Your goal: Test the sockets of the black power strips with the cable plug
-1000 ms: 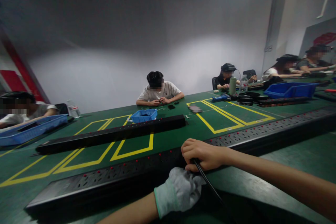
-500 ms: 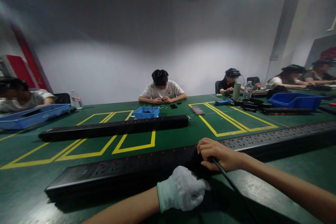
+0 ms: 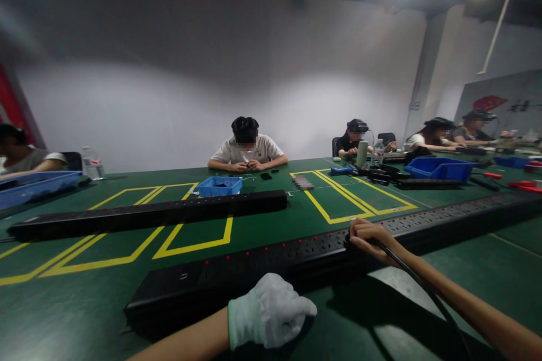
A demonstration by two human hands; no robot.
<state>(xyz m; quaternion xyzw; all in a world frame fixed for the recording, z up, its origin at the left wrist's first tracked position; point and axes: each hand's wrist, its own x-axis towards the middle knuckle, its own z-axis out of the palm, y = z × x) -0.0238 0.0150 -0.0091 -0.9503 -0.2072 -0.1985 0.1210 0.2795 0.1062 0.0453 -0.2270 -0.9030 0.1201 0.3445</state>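
A long black power strip [image 3: 292, 259] with rows of sockets and red dots runs diagonally across the table before me. Over its sockets, my right hand [image 3: 372, 240] is bare and closed around a black plug, mostly hidden by the fingers. From this hand a black cable [image 3: 417, 282] trails down to the lower right. My left hand [image 3: 275, 310], in a white glove with a green cuff, is curled closed beside the strip's near side. Nothing shows in its fingers.
Another black power strip [image 3: 148, 213] lies farther back, across yellow tape outlines. Beyond it stands a small blue bin [image 3: 220, 185]; larger blue bins [image 3: 440, 169] are at the right and left. A person [image 3: 248, 149] sits opposite, with other people along both sides.
My right hand has moved right along the strip with the plug. My left hand has shifted slightly left and away from it. The view has turned to the right.
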